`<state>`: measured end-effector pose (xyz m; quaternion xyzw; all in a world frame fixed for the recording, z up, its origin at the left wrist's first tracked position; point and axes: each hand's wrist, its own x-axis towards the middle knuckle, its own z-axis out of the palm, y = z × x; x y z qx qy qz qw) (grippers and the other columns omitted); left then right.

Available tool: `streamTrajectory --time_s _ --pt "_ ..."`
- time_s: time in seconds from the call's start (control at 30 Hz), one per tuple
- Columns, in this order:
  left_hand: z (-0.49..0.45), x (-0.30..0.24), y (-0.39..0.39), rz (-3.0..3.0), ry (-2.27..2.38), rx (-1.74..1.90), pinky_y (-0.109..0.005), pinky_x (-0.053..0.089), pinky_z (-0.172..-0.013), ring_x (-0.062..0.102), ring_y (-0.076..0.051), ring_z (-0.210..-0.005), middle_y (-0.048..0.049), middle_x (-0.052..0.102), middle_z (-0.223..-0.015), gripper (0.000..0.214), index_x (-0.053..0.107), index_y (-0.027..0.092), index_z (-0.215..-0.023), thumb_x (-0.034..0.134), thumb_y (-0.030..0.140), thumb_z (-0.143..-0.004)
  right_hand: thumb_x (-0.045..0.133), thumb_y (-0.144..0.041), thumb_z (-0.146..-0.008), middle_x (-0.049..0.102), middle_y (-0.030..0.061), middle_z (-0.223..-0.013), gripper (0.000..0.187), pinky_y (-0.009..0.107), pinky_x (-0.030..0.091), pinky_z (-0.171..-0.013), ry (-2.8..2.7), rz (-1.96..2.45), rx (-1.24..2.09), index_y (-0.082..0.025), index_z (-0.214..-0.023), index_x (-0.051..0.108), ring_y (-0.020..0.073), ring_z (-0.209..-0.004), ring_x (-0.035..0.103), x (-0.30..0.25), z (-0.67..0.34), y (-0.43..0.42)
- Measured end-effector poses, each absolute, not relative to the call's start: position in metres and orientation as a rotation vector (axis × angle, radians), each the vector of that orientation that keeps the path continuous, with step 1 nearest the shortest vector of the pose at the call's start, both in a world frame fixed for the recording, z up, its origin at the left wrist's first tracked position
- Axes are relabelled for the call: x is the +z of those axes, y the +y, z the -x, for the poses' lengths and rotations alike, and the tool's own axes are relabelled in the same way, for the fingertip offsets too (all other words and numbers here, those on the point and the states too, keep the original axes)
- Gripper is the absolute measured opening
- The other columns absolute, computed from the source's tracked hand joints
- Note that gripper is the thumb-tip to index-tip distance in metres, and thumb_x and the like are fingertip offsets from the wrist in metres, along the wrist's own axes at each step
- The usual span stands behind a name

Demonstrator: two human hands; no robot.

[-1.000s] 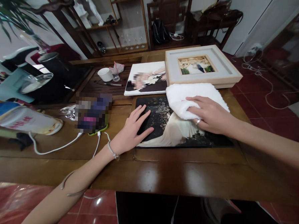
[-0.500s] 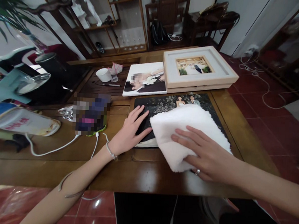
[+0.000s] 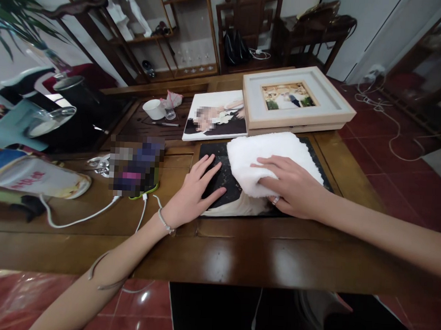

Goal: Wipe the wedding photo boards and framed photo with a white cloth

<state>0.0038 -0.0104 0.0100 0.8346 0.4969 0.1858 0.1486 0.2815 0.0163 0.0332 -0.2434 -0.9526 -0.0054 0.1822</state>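
Note:
A dark wedding photo panel [image 3: 219, 197] lies flat on the wooden table, much of it covered by a white fluffy cloth [image 3: 269, 150]. My right hand [image 3: 286, 183] presses on the cloth with its fingers curled into the folds, a ring on one finger. On the panel's left edge rests my left hand [image 3: 195, 191], fingers spread and holding nothing. Just behind the panel lies a white-edged photo print [image 3: 217, 116]. To the right of that print sits a light wooden picture frame [image 3: 300, 121] with a small photo inside a white mat.
On the left are a phone with a blurred screen [image 3: 135, 168], a white cable [image 3: 77, 225] and a printed pouch [image 3: 38, 177]. A white cup [image 3: 154, 109] stands on the dark tea tray [image 3: 133, 128]. Behind the table is a wooden chair [image 3: 246, 18].
My right hand has pushed the cloth away from me, up the panel, uncovering its near edge and covering the couple's picture. The left hand has stayed in place.

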Motion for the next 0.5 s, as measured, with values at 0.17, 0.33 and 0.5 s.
streamTrajectory --time_s 0.17,0.33,0.5 --pt "-0.004 0.010 -0.010 -2.402 1.427 0.540 -0.060 0.023 -0.114 0.016 -0.032 -0.147 -0.0129 0.023 -0.158 0.057 0.032 0.025 -0.147 0.048 0.043 -0.095 0.054 -0.010 -0.069 0.059 0.0200 -0.127 0.033 0.055 0.041 -0.101 -2.679 0.771 0.007 -0.013 -0.101 0.063 0.0363 -0.123 0.049 0.037 -0.274 0.017" --pt "-0.004 0.011 -0.011 -2.389 1.433 0.522 -0.060 0.022 -0.114 0.016 -0.031 -0.147 -0.0122 0.022 -0.159 0.058 0.031 0.026 -0.148 0.047 0.044 -0.095 0.055 -0.012 -0.071 0.056 0.0211 -0.132 0.036 0.060 0.036 -0.105 -2.696 0.730 0.059 -0.013 -0.106 0.064 0.0380 -0.127 0.045 0.033 -0.271 -0.008" --pt "-0.004 0.011 -0.010 -2.400 1.407 0.511 -0.060 0.023 -0.114 0.015 -0.032 -0.147 -0.0138 0.021 -0.158 0.058 0.030 0.024 -0.148 0.047 0.041 -0.095 0.061 -0.013 -0.065 0.053 0.0210 -0.136 0.035 0.061 0.032 -0.107 -2.707 0.689 0.116 -0.015 -0.100 0.067 0.0406 -0.130 0.042 0.029 -0.271 -0.045"
